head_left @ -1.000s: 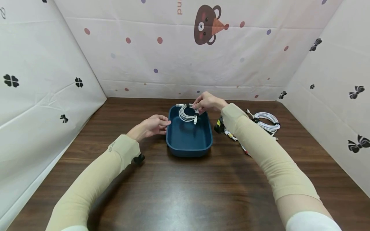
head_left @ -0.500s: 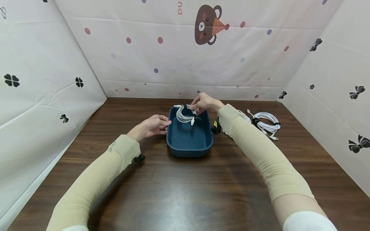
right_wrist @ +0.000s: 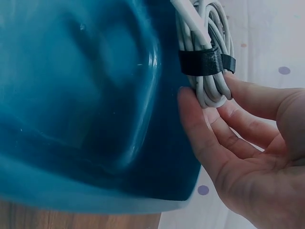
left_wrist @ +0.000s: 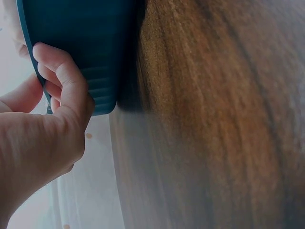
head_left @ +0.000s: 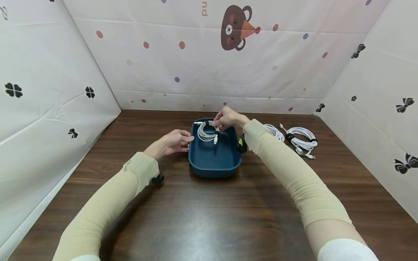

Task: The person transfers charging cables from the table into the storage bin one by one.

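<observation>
A dark blue rectangular bin (head_left: 214, 159) stands on the wooden table. My left hand (head_left: 173, 142) holds its left rim; in the left wrist view the curled fingers (left_wrist: 66, 76) lie against the outer wall and the thumb is on the rim's other side. With thumb and fingertips, my right hand (head_left: 228, 119) pinches a coiled white cable (head_left: 205, 136) over the back part of the bin. Black straps (right_wrist: 200, 62) bind that coil, and a plug (head_left: 215, 139) hangs from it. The coil sits below rim height or just above it; I cannot tell which.
Another strapped white cable coil (head_left: 303, 139) lies on the table at the right. Beside it, a further white coil (head_left: 275, 132) is partly hidden behind my right sleeve. Printed white sheets (head_left: 156, 61) wall the table's back and sides.
My right hand has shifted slightly left and down with the cable coil. The left hand keeps its place at the bin's rim. More of the coil behind the right sleeve shows.
</observation>
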{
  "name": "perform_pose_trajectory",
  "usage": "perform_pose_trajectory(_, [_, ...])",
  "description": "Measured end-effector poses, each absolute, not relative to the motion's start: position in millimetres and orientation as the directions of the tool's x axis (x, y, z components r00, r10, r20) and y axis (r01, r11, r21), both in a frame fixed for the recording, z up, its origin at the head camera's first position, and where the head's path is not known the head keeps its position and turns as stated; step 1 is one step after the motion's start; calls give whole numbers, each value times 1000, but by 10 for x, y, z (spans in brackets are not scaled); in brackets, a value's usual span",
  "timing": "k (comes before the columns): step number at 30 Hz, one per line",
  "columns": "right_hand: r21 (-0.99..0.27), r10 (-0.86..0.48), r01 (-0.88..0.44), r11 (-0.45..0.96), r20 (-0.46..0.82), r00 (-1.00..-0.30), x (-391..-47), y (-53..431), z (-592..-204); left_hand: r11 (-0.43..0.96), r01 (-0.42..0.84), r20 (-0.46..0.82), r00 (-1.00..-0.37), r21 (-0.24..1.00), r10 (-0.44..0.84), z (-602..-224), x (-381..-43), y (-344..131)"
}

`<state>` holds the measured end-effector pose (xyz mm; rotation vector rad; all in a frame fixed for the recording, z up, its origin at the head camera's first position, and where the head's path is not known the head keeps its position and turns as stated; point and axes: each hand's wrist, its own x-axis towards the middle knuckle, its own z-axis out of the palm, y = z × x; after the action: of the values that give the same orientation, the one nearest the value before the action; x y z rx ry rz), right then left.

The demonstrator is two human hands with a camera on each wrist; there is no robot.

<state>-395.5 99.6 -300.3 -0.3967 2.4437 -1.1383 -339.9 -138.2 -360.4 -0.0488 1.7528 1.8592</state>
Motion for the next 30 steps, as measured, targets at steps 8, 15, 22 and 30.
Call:
perform_pose_trajectory(8, [-777,-423,-79,625,-252,-871,-3960,1009,-3013,33,-418,-399,-834,908,381,-3593,-3396,-1380])
perform_pose_trajectory(15, [-750,-391,-67,658,-264,-882,-3994,981,-3052,33,-421,-401,-833,906,382,-3599,-3393,-1376])
perform_pose_trajectory(22, [-748,-391,-60,661,-275,-879,-3972,974,-3025,28,-412,-389,-834,911,392,-3610,-3389,-1382])
perform_pose_trajectory(30, [-767,-383,-57,640,-254,-888,-3955,1106,-2908,23,-413,-389,-836,910,388,-3604,-3388,-1385])
